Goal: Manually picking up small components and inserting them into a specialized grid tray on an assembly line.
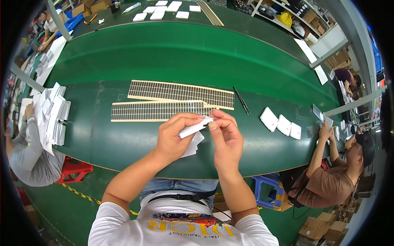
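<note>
My left hand (172, 133) is closed round a flat white plastic case (190, 129), tilted above the table. At the far end of that case, my right hand (228, 141) pinches with thumb and forefinger; a small dark patch shows by the thumb, too small to name. More white flat pieces (193, 148) lie beneath my hands, partly hidden. Just beyond are two strips of small dark stickers on cream backing, a nearer strip (152, 111) and a farther strip (180, 91). Dark tweezers (242, 100) rest to the right of them.
Several white cases (269, 119) lie at the right. A tall stack of white pieces (59, 115) stands at the left, beside a person in grey. Another person (328, 180) works at the right end. Past a green belt (184, 53), more white cases (157, 15) sit on the far bench.
</note>
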Action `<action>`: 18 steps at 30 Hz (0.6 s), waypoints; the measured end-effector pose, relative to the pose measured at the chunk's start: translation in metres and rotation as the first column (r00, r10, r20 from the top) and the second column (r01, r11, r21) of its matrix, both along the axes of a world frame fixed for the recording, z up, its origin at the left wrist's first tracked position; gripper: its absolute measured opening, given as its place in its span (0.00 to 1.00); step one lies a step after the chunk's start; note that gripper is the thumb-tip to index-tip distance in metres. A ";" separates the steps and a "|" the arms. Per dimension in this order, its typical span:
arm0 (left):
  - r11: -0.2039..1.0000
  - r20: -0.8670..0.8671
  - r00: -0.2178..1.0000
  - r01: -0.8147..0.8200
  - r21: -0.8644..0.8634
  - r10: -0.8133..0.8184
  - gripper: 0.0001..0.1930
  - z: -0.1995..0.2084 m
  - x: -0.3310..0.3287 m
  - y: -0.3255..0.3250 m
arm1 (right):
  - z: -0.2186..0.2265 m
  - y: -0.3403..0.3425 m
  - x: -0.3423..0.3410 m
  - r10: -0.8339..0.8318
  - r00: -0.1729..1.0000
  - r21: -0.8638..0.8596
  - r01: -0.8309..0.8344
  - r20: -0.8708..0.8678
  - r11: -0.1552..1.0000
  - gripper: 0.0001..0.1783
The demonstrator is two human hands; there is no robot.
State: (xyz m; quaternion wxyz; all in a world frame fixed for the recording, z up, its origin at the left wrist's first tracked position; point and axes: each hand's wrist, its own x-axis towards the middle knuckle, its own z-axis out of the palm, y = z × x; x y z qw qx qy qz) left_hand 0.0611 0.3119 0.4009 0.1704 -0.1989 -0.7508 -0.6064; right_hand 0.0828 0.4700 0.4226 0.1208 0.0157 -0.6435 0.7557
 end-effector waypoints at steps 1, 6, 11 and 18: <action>1.000 -0.015 1.000 -0.010 0.009 0.010 0.10 -0.001 0.000 0.001 | -0.002 0.000 0.000 -0.003 1.000 0.000 0.003 -0.013 1.000 0.04; 1.000 -0.024 1.000 -0.016 0.025 0.017 0.11 -0.001 0.000 0.005 | -0.005 -0.001 0.000 -0.014 0.999 0.018 0.014 -0.031 1.000 0.04; 0.999 -0.048 0.998 -0.029 0.019 0.030 0.11 -0.002 -0.001 0.006 | -0.006 -0.003 0.000 -0.009 0.999 0.002 0.009 -0.036 1.000 0.04; 0.999 -0.071 0.997 -0.041 0.021 0.043 0.12 -0.003 -0.001 0.008 | -0.009 -0.004 -0.001 -0.022 0.998 -0.020 0.020 -0.060 1.000 0.04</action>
